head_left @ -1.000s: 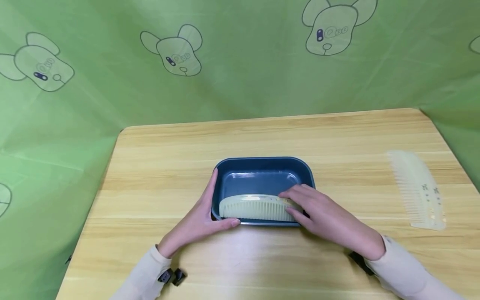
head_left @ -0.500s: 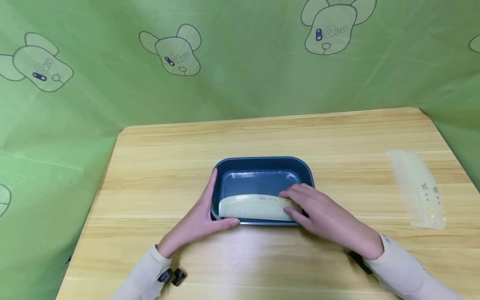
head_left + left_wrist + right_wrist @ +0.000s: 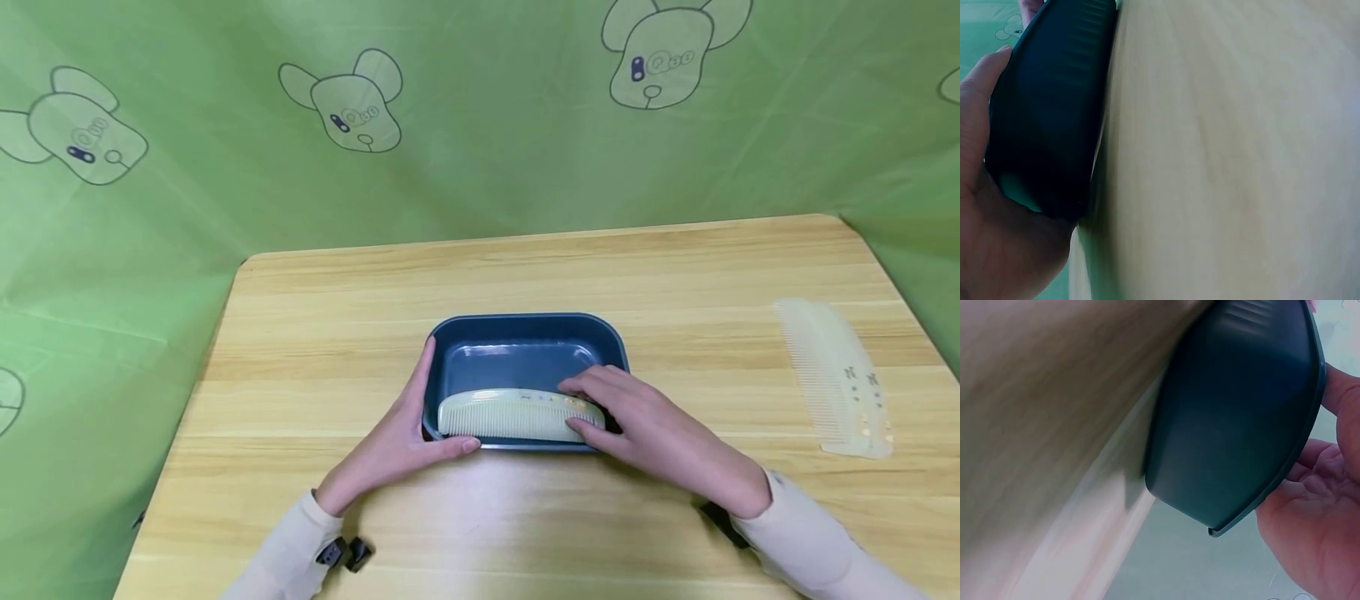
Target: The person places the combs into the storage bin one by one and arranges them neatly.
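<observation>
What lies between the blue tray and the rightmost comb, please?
Bare wooden tabletop, with the right hand over its nearer part, as the head view shows.

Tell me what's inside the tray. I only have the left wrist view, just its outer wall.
Observer: A pale comb sits in the tray, along the near side.

Operator: Anything holding it?

Observer: The right hand pinches it near its right end, in the head view.

Operator: Any more combs around?

Observer: Yes, a second comb lies on the table, off to the right of the tray and apart from it.
</observation>
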